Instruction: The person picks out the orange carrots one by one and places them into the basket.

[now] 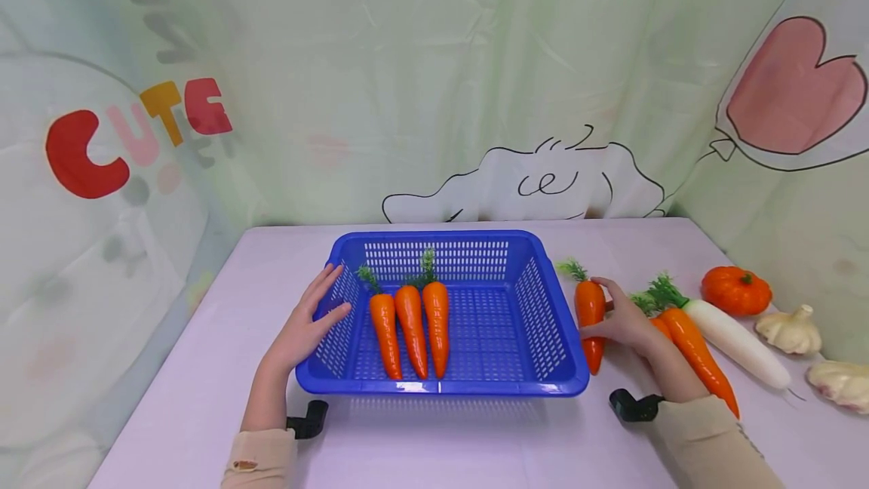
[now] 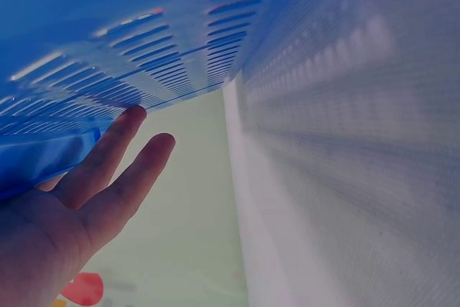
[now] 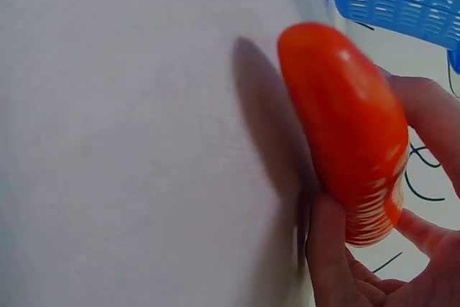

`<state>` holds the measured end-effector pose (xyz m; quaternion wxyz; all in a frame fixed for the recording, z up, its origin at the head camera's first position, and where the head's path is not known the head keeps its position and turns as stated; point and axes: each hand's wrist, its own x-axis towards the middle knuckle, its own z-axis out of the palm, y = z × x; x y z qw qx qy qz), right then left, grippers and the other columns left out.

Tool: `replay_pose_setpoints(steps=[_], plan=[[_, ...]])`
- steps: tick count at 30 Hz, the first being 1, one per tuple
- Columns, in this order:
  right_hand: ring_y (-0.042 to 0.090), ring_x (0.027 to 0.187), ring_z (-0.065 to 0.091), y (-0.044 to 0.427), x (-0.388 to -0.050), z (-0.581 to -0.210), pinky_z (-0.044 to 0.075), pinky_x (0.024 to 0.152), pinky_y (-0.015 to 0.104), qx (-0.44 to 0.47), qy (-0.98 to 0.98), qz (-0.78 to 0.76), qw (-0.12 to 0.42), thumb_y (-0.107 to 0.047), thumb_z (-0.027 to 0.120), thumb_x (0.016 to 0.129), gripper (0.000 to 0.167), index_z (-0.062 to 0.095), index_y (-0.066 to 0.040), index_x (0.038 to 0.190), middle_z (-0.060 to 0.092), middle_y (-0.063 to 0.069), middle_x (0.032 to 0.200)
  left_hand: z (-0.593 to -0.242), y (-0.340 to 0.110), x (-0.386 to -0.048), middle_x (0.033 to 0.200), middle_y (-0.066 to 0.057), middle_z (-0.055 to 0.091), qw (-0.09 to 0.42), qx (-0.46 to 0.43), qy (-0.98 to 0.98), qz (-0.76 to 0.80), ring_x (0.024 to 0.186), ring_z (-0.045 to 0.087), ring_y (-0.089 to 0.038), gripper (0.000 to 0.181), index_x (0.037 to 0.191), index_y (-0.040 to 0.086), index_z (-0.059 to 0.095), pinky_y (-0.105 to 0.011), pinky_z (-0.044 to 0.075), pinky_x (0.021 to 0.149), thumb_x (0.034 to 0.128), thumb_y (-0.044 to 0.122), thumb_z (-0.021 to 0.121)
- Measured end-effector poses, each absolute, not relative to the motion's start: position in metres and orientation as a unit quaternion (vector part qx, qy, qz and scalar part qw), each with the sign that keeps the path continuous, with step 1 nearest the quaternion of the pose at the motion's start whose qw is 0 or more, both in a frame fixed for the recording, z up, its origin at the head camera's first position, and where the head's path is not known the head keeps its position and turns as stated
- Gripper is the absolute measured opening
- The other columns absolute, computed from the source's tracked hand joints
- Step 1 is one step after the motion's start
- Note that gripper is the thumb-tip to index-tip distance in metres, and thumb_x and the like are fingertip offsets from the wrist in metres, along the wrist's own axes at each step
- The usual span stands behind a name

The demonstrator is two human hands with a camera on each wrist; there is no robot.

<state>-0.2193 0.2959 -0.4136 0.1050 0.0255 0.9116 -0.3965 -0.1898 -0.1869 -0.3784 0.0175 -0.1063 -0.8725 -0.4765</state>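
Carrot [image 1: 589,309] gripped by right fingers [image 3: 430,113]; left fingers [image 2: 133,185] splayed.

The basket [image 2: 86,5] shows its slotted blue wall, cut with rows of long, narrow openings. Below the basket, the left hand [image 2: 83,213] reaches up with two fingers extended, one tip overlapping the slots; whether it touches them is unclear. The white table [image 2: 359,177] lies right of the basket, pale streaks beside it. A pale green curtain [image 2: 187,213] stands beyond the basket, with a red shape [image 2: 85,289] well below it.
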Motion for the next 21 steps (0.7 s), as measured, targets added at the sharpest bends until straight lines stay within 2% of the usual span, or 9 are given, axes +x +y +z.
replay_pose_setpoints(steps=[2,6,11,21], plan=[[0.05,0.103,0.039,0.296,-0.218,-0.411,0.042,0.085,0.057,0.018,0.905,-0.409,0.115,-0.028,0.081,0.066,0.111,0.004,-0.004,0.143,0.029,0.04,0.121,-0.379,-0.187,-0.19,0.153,-0.003,0.01,0.017,-0.106,-0.872,-0.477,0.138,0.009,-0.033,0.063,0.145,0.027,0.026,-0.068,0.014,0.098,0.0895,0.037,0.054],[0.048,0.101,0.043,0.296,-0.216,-0.407,0.048,0.081,0.049,0.019,0.888,-0.44,0.132,-0.022,0.077,0.071,0.105,0.003,-0.001,0.142,0.029,0.039,0.118,-0.378,-0.187,-0.189,0.153,-0.003,0.011,0.017,-0.107,-0.873,-0.477,0.138,0.01,-0.033,0.064,0.145,0.026,0.026,-0.067,0.015,0.099,0.0896,0.036,0.054],[0.045,0.1,0.045,0.296,-0.214,-0.406,0.053,0.076,0.04,0.038,0.857,-0.49,0.154,-0.018,0.074,0.076,0.102,-0.002,-0.003,0.143,0.028,0.036,0.117,-0.378,-0.186,-0.188,0.153,-0.003,0.01,0.016,-0.105,-0.874,-0.474,0.138,0.01,-0.034,0.064,0.145,0.026,0.026,-0.068,0.015,0.098,0.0895,0.036,0.054],[0.052,0.112,0.032,0.292,-0.207,-0.385,0.048,0.083,0.051,0.018,0.838,-0.527,0.141,-0.019,0.065,0.083,0.098,-0.012,-0.006,0.143,0.012,0.04,0.13,-0.376,-0.187,-0.189,0.153,-0.003,0.01,0.01,-0.103,-0.875,-0.473,0.138,0.009,-0.034,0.064,0.145,0.027,0.025,-0.068,0.015,0.098,0.0897,0.037,0.054]])
